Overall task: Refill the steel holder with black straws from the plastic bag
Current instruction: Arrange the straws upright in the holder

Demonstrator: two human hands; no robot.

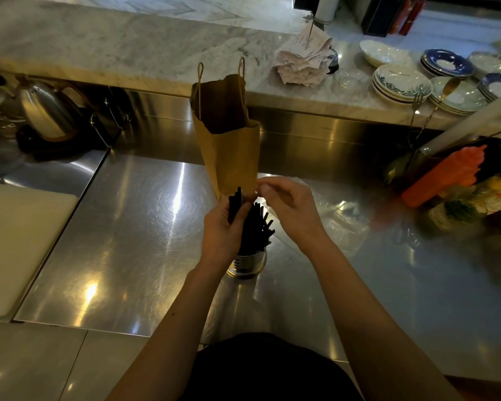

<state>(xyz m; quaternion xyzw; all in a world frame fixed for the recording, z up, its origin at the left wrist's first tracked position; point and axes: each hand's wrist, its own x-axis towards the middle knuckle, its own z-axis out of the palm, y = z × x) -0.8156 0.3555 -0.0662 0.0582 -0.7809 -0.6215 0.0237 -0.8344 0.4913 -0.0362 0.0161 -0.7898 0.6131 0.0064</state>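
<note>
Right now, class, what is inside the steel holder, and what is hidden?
Black straws stand inside the steel holder, splayed. The left hand, gripping a second bunch, covers part of the opening; the holder's inside bottom cannot be seen.

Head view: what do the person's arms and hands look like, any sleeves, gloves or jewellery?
Left hand and right hand are bare: no gloves, rings, watch or bands visible. No sleeves show anywhere up the arms. A dark garment shows at the bottom edge.
</note>
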